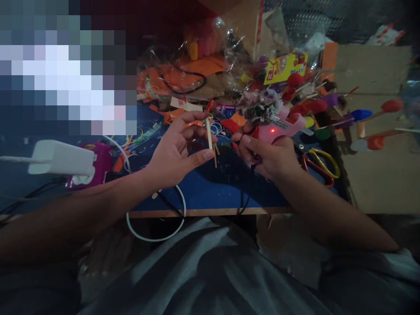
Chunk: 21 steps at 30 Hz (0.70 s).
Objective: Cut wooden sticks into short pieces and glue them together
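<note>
Between the thumb and fingers of my left hand [179, 148] is a thin pale wooden stick [210, 133], held nearly upright. Other short stick ends show behind its lower part. My right hand [274, 157] is closed around a pink glue gun [288, 127] with a small red light glowing on its side. A red piece [231, 126] shows at the fingertips of that hand; whether it belongs to the glue gun I cannot tell. The two hands are apart, above the blue tabletop [210, 192]. Scissors [320, 166] with yellow and red handles lie beside my right wrist.
A white charger [62, 157] sits in a purple socket block [105, 159] at left, its white cable [155, 239] looping over the table edge. Behind my hands are paper scraps, a shredded silvery bundle [262, 105], coloured-headed sticks [361, 114] and a yellow packet [285, 68]. Cardboard [377, 175] lies right.
</note>
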Available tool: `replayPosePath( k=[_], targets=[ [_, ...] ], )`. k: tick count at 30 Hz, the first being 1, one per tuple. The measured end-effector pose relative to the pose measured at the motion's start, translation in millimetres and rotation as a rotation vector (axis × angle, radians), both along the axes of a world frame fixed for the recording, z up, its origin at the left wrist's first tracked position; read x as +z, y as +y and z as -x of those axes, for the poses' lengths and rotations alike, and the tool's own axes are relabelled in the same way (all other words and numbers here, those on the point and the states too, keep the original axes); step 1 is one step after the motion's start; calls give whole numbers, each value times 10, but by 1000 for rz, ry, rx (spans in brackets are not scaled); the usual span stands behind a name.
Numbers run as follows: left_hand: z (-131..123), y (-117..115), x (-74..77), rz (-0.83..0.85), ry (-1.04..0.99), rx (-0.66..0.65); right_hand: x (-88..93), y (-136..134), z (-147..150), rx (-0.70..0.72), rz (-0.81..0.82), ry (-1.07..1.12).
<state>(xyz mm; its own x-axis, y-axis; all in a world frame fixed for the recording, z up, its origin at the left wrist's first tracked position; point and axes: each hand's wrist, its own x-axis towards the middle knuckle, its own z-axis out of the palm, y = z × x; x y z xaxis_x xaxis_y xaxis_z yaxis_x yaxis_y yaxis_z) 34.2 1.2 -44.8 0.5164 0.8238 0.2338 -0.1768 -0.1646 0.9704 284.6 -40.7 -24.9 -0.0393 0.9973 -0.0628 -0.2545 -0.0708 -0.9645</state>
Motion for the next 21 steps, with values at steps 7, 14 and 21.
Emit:
replayPosePath(
  k=[7, 14, 21],
  targets=[
    [1, 0, -6, -17, 17, 9, 55, -28, 37, -5, 27, 23],
    [1, 15, 33, -32, 32, 38, 64, -30, 28, 43, 17, 42],
    [35, 50, 20, -145, -3, 148, 72, -28, -43, 175, 12, 106]
  ],
)
